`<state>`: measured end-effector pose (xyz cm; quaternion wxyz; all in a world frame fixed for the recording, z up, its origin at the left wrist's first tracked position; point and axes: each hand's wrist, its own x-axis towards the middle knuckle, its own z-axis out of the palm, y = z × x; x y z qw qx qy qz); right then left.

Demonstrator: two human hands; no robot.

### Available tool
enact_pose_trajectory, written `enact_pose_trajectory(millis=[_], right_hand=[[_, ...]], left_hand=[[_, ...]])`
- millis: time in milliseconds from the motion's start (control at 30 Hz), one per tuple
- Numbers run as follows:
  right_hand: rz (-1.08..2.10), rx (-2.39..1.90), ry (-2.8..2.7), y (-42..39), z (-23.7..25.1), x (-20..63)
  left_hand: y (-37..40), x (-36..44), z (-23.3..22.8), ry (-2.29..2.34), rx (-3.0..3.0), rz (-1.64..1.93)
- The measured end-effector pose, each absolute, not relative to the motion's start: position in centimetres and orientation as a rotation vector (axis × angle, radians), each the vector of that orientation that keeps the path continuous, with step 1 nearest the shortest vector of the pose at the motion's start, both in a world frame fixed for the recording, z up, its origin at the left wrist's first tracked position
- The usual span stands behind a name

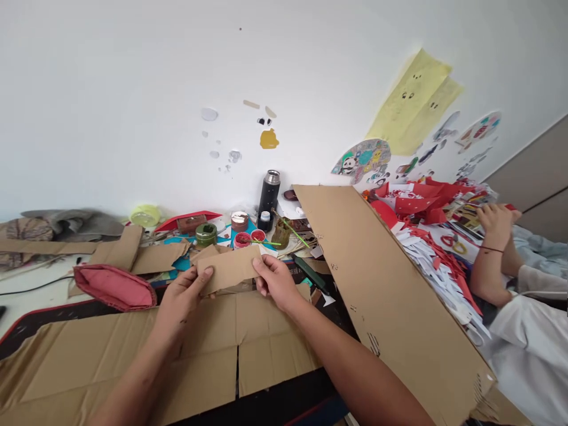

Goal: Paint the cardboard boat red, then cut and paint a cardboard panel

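A small rectangular cardboard piece (233, 269) is held up between both hands over the table. My left hand (189, 290) pinches its left end, thumb on the near face. At the right end, my right hand (273, 275) grips it the same way, with fingers behind. Beneath lies a large flattened cardboard sheet (208, 343) with creases and a slit. Just behind the held piece stand a green paint jar (206, 235) and small red paint pots (242, 239). A dark green utility knife (313, 275) rests right of my right hand.
A long cardboard panel (377, 284) slants along the right, beside piled white and red paper strips (435, 266). Another person's hands (494, 228) are at far right. A black thermos (269, 195) stands by the wall. A pink-lined cardboard form (115, 288) sits left.
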<state>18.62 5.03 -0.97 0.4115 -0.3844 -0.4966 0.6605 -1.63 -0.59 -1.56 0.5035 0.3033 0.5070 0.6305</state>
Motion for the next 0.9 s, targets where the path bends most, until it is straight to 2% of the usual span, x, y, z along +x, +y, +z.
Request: enact_pose_trajectory(millis=[200, 533, 700, 900], right_hand=[[1.758, -1.035, -1.164, 5.4, -2.7, 18.2], [1.989, -0.861, -0.931, 5.0, -3.1, 18.8], [2.185, -0.667, -0.821, 4.4, -2.7, 18.7], [2.247, -0.6, -0.729, 3.5, -2.7, 18.2]], left_hand=[[-0.9, -1.1, -0.7, 1.189, 0.575, 1.483], [-1.0, -0.1, -1.5, 1.082, 0.28, 1.427], [-1.5, 0.3, -1.9, 1.04, 0.307, 1.422], [-1.9, 0.2, -2.9, 1.014, 0.378, 1.409]])
